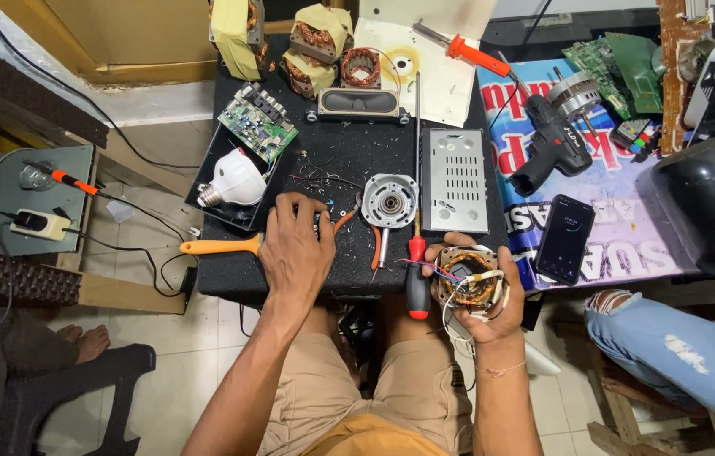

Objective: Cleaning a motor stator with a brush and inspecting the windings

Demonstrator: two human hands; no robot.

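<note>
A: What is sitting on the counter (349, 270)?
B: Lower right, the right hand (480, 295) is cupping a stator (467, 283), fingers curled round it; better keeping its wires untangled. Centre, the left hand (297, 245) is pressing down, fingers bent over pliers (349, 221).
A: Anything crowding?
B: The screwdriver (417, 279) is lying between them; a phone (566, 238) is resting right.

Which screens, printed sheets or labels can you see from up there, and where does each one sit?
Phone: right of the black mat, lying flat, dark lit screen with a pale ring.
Banner: spread under the phone and the drill, blue, pink and white, large print.
White sheet: top centre, rectangular, yellow stain.
</note>
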